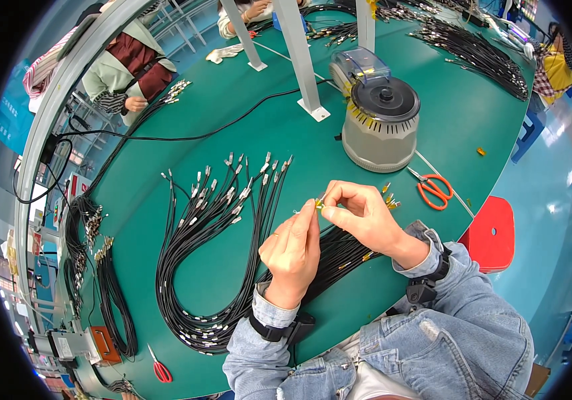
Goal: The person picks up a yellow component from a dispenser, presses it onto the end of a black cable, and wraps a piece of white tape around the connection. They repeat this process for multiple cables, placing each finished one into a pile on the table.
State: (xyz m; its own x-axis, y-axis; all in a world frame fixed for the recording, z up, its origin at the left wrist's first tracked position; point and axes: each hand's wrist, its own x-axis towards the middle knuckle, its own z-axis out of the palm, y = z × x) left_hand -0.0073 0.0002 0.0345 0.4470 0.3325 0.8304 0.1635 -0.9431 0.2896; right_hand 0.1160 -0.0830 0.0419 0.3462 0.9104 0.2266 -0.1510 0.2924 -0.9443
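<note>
My left hand point(290, 252) is closed in a pinch on the end of a thin cable. My right hand point(360, 215) meets it fingertip to fingertip, pinching a small piece of yellow tape point(320, 205) at that cable end. Beneath my hands and wrists runs a bundle of black cables point(329, 260), some ends wrapped in yellow. Left of my hands, a larger bundle of black cables point(166, 267) bends in a U, with white tags and metal connectors at its far ends. Beyond my right hand stands a round grey tape dispenser point(376, 140) with a black top and yellow tape strips.
Orange-handled scissors point(434, 192) lie right of my hands; red-handled scissors point(160, 370) lie near the left front edge. Grey metal posts point(302, 67) rise from the green table point(232, 127). A red stool point(492, 233) stands at the right. More cables point(472, 53) and other people surround the table.
</note>
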